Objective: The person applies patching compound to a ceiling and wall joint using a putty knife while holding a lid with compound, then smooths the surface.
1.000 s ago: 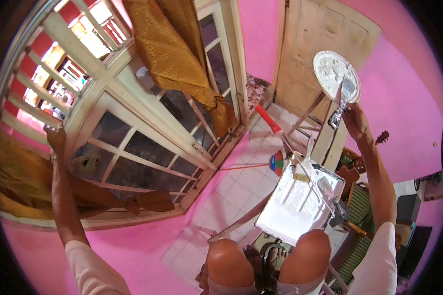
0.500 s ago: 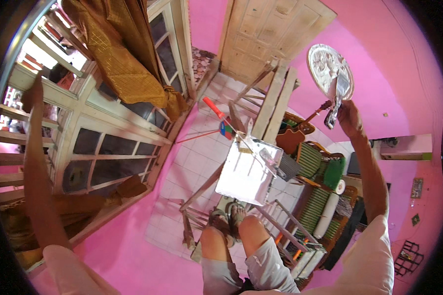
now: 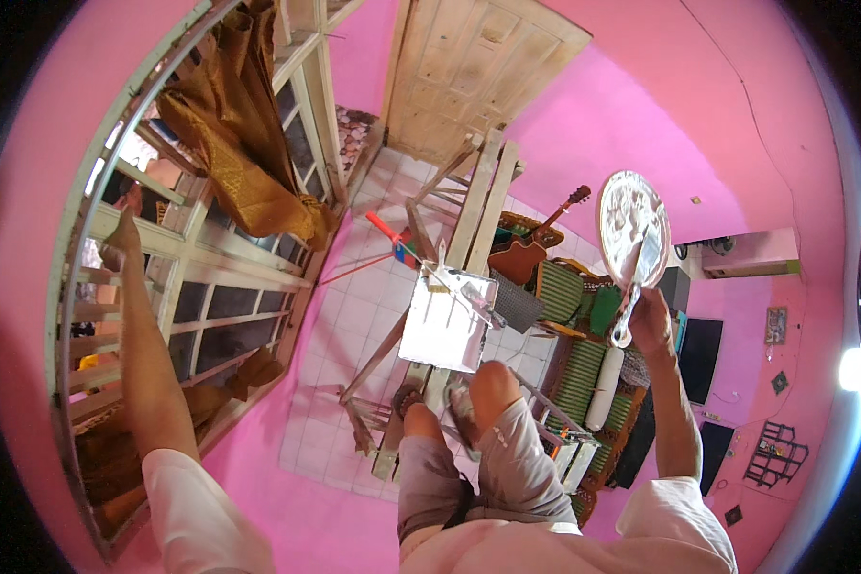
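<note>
My right hand (image 3: pixel 651 323) is raised at the right, closed on the rim of an oval plate (image 3: pixel 610 206) smeared with white paste. A putty knife (image 3: pixel 652 251) lies against the plate, its paste-covered handle sticking out past the rim beside my fingers. At the far left my left arm reaches up to the slatted wooden window frame (image 3: pixel 187 244). My left hand (image 3: pixel 122 237) looks closed around a bar there, though its fingers are small and partly hidden. Below me a square white container (image 3: pixel 440 325) with tools across its top stands on the wooden plank (image 3: pixel 483 191).
My feet (image 3: pixel 464 411) are on the narrow raised plank scaffold over the tiled floor (image 3: pixel 330 411). A gold curtain (image 3: pixel 249 143) hangs by the window. To the right are a guitar (image 3: pixel 521 258), striped green seats (image 3: pixel 560 292) and a metal ladder (image 3: pixel 574 459). A wooden door (image 3: pixel 478 77) stands ahead.
My view has shifted and turned. The plate, putty knife and right hand now appear lower in the picture. My left hand stays up at the window, now seen more clearly.
</note>
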A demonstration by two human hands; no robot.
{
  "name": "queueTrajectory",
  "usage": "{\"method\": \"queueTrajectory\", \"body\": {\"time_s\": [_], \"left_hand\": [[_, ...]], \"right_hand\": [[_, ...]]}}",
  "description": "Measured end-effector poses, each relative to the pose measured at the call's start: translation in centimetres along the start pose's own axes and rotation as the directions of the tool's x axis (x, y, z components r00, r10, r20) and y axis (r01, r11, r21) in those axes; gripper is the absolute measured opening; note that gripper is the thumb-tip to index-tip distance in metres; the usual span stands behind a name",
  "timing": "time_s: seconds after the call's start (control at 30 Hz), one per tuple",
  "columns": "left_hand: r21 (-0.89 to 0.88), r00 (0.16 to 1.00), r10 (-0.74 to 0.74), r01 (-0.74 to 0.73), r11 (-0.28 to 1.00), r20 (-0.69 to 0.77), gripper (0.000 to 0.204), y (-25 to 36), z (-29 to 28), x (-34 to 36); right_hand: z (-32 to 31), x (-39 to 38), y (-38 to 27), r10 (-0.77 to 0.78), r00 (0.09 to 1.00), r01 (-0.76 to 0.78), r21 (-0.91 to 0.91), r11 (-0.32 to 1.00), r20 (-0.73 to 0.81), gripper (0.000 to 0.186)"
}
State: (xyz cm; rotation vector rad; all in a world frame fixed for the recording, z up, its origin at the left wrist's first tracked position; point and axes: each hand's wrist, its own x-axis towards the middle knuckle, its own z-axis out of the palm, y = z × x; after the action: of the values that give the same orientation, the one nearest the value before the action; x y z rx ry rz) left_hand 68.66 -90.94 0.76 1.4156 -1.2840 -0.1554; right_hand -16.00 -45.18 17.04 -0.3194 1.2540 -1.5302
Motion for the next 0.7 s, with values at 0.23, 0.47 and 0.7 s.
{"method": "queueTrajectory", "body": {"time_s": [0.23,0.47,0.7], "left_hand": [[0.349,0.917,-0.398,0.379,0.857,-0.019,0.099,2.4,2.1,-2.5],[0.579,0.848,-0.457,0.521,0.628,-0.268,0.108,1.5,-0.8,-2.2],[0.757,0.875,-0.435,0.430,0.492,-0.214,0.076,3.4,-0.7,-5.3]], "right_hand": [[-2.4,-6.4,-1.5,-0.012,0.992,0.025,0.099,0.995,-0.124,0.019],[-2.5,-4.2,-3.4,0.082,0.993,-0.081,0.018,0.997,-0.087,0.024],[0.7,11.7,-5.4,0.082,0.997,-0.080,-0.180,0.980,0.003,0.017]]}}
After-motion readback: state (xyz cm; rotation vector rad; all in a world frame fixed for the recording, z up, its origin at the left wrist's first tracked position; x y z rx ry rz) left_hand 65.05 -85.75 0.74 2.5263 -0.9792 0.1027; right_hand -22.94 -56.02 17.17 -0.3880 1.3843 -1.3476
